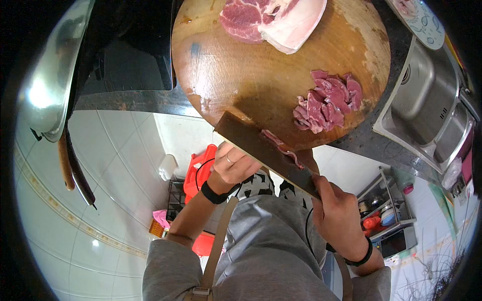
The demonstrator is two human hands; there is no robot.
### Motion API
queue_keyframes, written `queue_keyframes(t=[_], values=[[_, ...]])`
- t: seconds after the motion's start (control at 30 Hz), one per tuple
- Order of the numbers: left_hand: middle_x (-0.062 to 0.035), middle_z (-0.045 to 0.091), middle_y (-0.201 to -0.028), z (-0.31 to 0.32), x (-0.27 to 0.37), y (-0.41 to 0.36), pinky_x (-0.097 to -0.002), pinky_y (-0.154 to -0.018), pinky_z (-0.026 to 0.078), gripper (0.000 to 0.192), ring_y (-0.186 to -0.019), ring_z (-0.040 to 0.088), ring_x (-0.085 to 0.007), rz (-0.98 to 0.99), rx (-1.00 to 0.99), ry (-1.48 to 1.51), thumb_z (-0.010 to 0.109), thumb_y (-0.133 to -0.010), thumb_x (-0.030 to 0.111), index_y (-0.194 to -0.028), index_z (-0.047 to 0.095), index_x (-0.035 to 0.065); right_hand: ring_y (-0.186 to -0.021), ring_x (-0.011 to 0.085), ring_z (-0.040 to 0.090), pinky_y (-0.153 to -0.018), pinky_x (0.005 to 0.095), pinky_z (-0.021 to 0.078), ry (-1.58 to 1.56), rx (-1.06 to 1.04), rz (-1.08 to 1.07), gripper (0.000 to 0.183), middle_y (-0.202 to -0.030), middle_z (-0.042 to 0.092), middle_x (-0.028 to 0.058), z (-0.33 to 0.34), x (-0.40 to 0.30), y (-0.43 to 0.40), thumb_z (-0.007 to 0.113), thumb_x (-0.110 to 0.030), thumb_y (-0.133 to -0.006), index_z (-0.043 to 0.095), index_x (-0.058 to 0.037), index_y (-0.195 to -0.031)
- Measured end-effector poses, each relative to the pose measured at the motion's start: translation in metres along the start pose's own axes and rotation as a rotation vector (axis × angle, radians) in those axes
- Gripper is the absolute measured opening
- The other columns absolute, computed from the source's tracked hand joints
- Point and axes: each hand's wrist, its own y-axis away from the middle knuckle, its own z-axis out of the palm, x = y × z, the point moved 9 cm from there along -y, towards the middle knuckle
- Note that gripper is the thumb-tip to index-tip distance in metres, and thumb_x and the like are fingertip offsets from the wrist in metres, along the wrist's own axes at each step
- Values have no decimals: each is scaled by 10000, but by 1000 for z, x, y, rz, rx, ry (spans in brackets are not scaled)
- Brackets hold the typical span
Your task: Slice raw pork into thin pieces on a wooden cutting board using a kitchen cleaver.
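My right hand point(336, 212) grips the handle end of a broad, dark cleaver point(263, 156), held slantwise over the near edge of a round wooden chopping board point(226, 75). Strips of raw meat point(280, 145) cling to the flat of the blade. My left hand point(235, 163), with a ring on one finger, is at the blade's near long edge. Its fingertips are hidden, so whether it holds anything does not show. Sliced red meat point(327, 101) lies in a pile on the board's right side. Farther back rests a large raw piece of meat with pale fat or skin point(278, 22).
A steel sink point(421, 90) is set into the dark counter on the right, with a patterned plate point(423, 26) by its far end. At left are a black glossy cooktop point(128, 64) and a metal wok point(52, 82) whose handle juts towards me. A red plastic stool point(199, 169) stands below.
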Motion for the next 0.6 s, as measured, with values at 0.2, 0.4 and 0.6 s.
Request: queue_keyframes(t=[0.2, 0.4, 0.6], values=[[22, 712, -948, 2, 5, -4, -389, -858, 587, 318, -1017, 670, -205, 14, -3, -78, 690, -576, 125, -874, 801, 123, -656, 405, 679, -579, 495, 567, -24, -15, -5, 529, -840, 642, 167, 2, 2, -1, 711, 1, -757, 550, -18, -1260], [-32, 716, -1037, 4, 9, -3, -383, -829, 580, 317, -1024, 670, -241, -13, -34, -67, 738, -560, 110, -871, 796, 93, -664, 395, 681, -574, 484, 566, -39, 42, -60, 526, -832, 637, 161, 4, -1, -5, 713, -8, -767, 554, -14, -1269], [-75, 704, -1057, 5, 3, 4, -379, -808, 582, 281, -1002, 676, -271, -45, 0, 33, 787, -582, 105, -860, 783, 61, -664, 385, 684, -558, 474, 565, 24, 44, -28, 488, -809, 631, 155, 0, -2, -4, 698, -5, -779, 567, -11, -1249]])
